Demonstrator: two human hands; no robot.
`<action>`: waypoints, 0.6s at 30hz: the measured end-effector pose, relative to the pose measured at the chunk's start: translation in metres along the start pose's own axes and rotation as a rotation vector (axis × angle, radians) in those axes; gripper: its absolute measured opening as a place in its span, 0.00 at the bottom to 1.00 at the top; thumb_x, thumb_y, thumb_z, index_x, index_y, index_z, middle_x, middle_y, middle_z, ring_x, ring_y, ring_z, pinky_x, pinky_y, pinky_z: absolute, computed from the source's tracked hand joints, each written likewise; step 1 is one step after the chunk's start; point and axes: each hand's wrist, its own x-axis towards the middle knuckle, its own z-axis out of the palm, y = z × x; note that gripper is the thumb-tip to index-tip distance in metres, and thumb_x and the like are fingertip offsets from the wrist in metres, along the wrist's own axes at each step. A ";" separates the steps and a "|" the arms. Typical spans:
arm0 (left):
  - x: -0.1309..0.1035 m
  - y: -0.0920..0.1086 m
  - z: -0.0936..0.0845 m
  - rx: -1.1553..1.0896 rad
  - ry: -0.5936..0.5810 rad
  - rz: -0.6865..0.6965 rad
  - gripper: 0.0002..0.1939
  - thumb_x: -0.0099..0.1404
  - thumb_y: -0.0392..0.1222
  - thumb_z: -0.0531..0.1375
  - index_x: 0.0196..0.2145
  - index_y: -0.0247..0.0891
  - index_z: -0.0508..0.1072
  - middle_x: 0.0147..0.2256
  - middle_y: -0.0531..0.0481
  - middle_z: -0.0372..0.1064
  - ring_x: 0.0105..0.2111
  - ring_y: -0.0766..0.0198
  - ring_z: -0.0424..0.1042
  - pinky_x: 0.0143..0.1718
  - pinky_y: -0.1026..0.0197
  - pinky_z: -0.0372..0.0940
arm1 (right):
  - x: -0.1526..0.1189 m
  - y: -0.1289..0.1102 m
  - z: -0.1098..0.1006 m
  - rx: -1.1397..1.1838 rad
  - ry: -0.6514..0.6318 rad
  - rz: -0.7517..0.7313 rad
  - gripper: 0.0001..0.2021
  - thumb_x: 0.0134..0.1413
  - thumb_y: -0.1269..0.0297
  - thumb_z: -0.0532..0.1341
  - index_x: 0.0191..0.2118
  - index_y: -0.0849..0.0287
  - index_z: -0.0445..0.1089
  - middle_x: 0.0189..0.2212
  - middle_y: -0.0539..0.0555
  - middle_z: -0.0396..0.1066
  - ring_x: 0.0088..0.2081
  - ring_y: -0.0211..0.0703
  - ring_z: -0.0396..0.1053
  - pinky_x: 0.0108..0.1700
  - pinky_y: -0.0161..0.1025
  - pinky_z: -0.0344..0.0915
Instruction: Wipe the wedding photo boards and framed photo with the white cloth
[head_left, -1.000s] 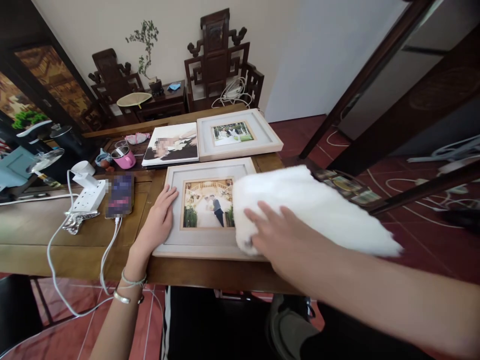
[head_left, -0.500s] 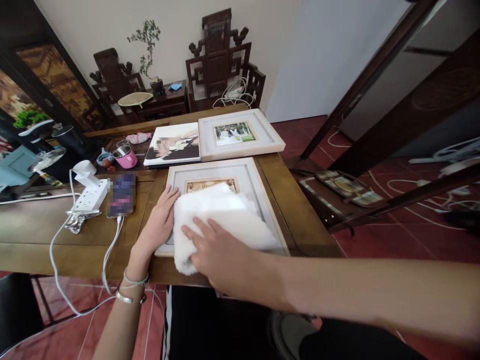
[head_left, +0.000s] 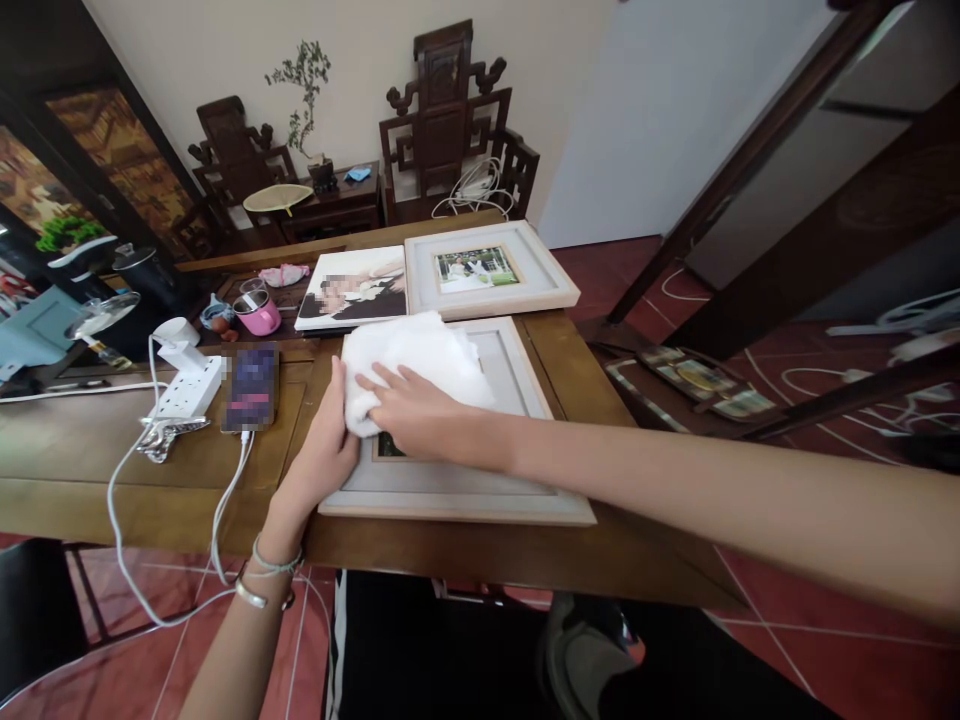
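Note:
A white fluffy cloth [head_left: 420, 360] covers the upper left part of a pale picture frame [head_left: 457, 505] lying flat on the wooden table. My right hand [head_left: 416, 410] presses on the cloth from above, fingers spread over its lower left. Along the left side of the frame lies my left hand [head_left: 326, 440], its fingers stretched out and touching the edge beside the cloth. Cloth and right hand hide most of the picture inside the frame; only a dark lower corner of it shows.
Behind lie a second frame [head_left: 547, 285] with a wedding photo and a photo panel [head_left: 352, 300]. To the left are a phone [head_left: 251, 385] on its cable, a power strip [head_left: 193, 390] and a pink mug [head_left: 259, 318]. The wooden table [head_left: 600, 400] ends at the right.
My right hand and the cloth have moved away from me, toward the frame's far left corner, baring its near side. My left hand has slid slightly along the left edge.

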 end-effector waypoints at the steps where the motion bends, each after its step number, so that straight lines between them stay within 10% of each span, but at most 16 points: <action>1: 0.000 0.000 0.000 0.004 -0.001 -0.005 0.39 0.67 0.34 0.50 0.68 0.38 0.30 0.69 0.42 0.25 0.68 0.54 0.33 0.67 0.49 0.36 | 0.005 0.005 0.000 -0.005 -0.008 0.021 0.19 0.56 0.74 0.56 0.53 0.65 0.69 0.65 0.66 0.49 0.65 0.66 0.45 0.59 0.57 0.54; 10: 0.001 -0.001 -0.001 0.050 0.016 0.004 0.35 0.67 0.32 0.48 0.68 0.38 0.38 0.68 0.42 0.37 0.67 0.56 0.40 0.66 0.49 0.39 | 0.033 0.036 -0.004 -0.045 0.019 0.165 0.15 0.55 0.75 0.56 0.47 0.62 0.73 0.61 0.64 0.58 0.62 0.64 0.51 0.54 0.56 0.59; 18: 0.003 -0.002 0.001 0.088 0.004 -0.009 0.26 0.67 0.31 0.45 0.62 0.34 0.58 0.64 0.39 0.52 0.66 0.56 0.45 0.65 0.46 0.45 | -0.032 0.065 -0.008 -0.056 -0.088 0.307 0.14 0.46 0.80 0.59 0.39 0.64 0.75 0.50 0.66 0.69 0.53 0.61 0.63 0.43 0.46 0.66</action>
